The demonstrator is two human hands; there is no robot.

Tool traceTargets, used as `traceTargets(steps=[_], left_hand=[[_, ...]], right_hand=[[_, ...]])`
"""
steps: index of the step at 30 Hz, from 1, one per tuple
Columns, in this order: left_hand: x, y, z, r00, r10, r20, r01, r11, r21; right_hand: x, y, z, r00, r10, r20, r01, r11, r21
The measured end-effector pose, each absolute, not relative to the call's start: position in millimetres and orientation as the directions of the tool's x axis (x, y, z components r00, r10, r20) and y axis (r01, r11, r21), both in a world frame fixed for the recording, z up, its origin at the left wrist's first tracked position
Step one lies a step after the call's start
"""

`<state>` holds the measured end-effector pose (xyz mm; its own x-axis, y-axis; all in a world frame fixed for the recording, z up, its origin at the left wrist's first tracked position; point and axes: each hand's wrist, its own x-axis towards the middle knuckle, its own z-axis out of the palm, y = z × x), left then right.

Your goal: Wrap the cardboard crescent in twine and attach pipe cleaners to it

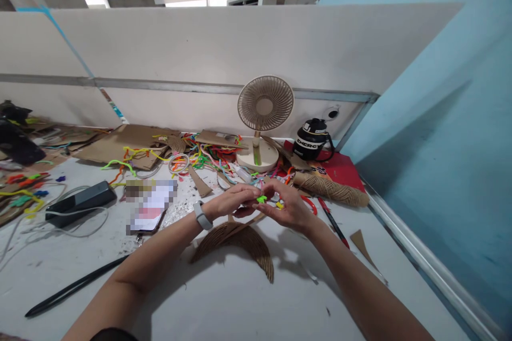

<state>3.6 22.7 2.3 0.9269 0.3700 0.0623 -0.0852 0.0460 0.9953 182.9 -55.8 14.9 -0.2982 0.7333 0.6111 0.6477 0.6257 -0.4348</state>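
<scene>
My two hands meet over the middle of the table. A small bright green bent piece [261,199], which looks like pipe cleaner, sits between their fingertips. My right hand [290,205] pinches it with curved thumb and fingers. From the other side my left hand [234,201], with a watch at the wrist, closes its fingers on the same piece; its thumb is partly hidden. A bit of yellow [279,205] shows by my right fingers. Below the hands lies a crescent [250,242] wrapped in brown twine, with a thin strip across its top.
Behind the hands stand a desk fan [266,104], a black bottle [312,141] and tangled coloured pipe cleaners [204,160]. Twine roll [332,189] and red pen [334,224] lie right. Phone [154,205], black power bank [80,203] and cables lie left.
</scene>
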Motion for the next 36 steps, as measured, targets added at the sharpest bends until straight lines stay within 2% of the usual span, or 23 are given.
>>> traceTargets(steps=[6, 14, 16, 22, 28, 32, 36], left_hand=[[0, 23, 6, 0.941, 0.336, 0.023, -0.044, 0.057, 0.997], [3, 22, 6, 0.951, 0.307, 0.028, -0.090, 0.191, 0.977], [3, 24, 7, 0.949, 0.311, 0.046, -0.111, 0.195, 0.974], [4, 24, 7, 0.915, 0.378, 0.142, -0.195, 0.105, 0.975], [11, 10, 11, 0.846, 0.498, 0.189, -0.184, -0.059, 0.981], [17, -1, 13, 0.778, 0.594, 0.206, -0.167, -0.121, 0.979], [18, -6, 15, 0.764, 0.611, 0.207, -0.155, -0.138, 0.978]], right_hand=[[180, -60, 20, -0.303, 0.751, 0.587, 0.621, 0.623, -0.476], [178, -60, 20, -0.288, 0.722, 0.629, 0.599, 0.648, -0.470], [179, -60, 20, -0.318, 0.697, 0.643, 0.628, 0.663, -0.409], [176, -58, 18, -0.380, 0.540, 0.751, 0.789, 0.613, -0.042], [172, -55, 9, -0.370, 0.469, 0.802, 0.845, 0.530, 0.079], [174, -53, 6, -0.384, 0.465, 0.798, 0.871, 0.470, 0.145], [176, -54, 10, -0.420, 0.414, 0.808, 0.868, 0.443, 0.225]])
